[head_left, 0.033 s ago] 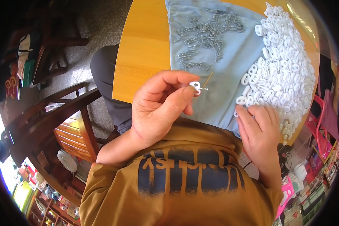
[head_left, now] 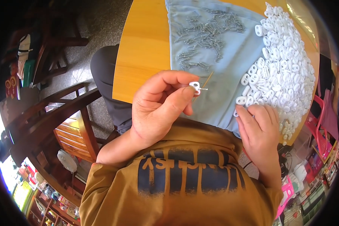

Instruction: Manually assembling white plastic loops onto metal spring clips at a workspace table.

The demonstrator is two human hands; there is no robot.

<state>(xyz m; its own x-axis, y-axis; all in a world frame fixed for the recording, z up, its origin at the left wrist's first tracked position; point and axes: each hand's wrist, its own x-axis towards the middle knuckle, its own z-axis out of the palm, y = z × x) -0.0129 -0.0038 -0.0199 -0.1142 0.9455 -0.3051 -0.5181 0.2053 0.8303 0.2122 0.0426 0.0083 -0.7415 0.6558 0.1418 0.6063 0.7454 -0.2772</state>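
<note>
My left hand is raised over the blue-grey cloth, pinching a small white two-hole plastic piece between thumb and forefinger. A short metal spring sticks out sideways from that piece. Behind it runs a thin brass-coloured rod; whether my hand holds the rod or it lies on the cloth, I cannot tell. At the near edge of the heap of white two-hole pieces, my right hand is closed, its fingertips on a white piece that they partly cover.
Many loose springs lie scattered on the far part of the cloth, which covers the middle of a yellow wooden table. A dark wooden chair stands to my left. At the far right is a pink frame.
</note>
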